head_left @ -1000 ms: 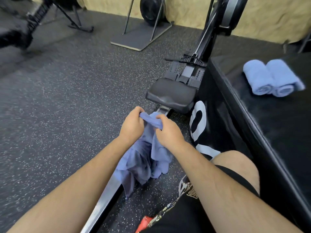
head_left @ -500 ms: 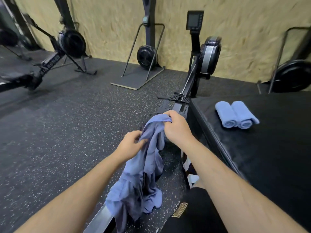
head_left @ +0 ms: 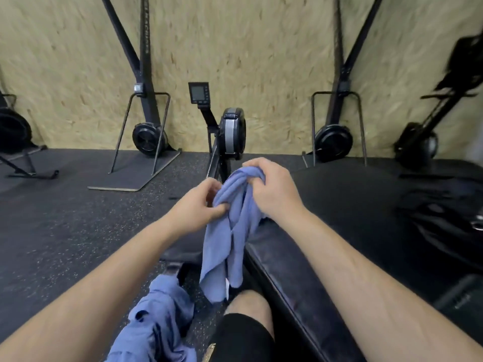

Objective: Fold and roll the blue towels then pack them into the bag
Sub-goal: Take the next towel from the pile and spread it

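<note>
Head view. Our left hand (head_left: pixel 197 203) has its fingers curled and pinches a fold of the blue towel (head_left: pixel 227 239) between thumb and fingertips. Our right hand (head_left: pixel 273 190) sits slightly higher and farther, fingers curled round the bunched top of the same towel. Both hands grip; neither is spread flat.

Writing: there is vertical lettering on the left upright post (head_left: pixel 145 48) and a small mark on the dark item at the near right edge (head_left: pixel 461 300), both unreadable. The display of the monitor (head_left: pixel 199 93) on the rowing machine (head_left: pixel 232 133) is illegible.

Position of the towel: it hangs from both hands, between our forearms, twisted into loose vertical folds. Its lower end is just above our knee (head_left: pixel 245 303) and beside the near-left edge of the black padded box (head_left: pixel 347 212). A second blue towel (head_left: pixel 156 327) lies crumpled low down, near and left of the hanging one, below our left forearm. A black shape (head_left: pixel 441 220) rests on the box at far right, too blurred to identify.
</note>
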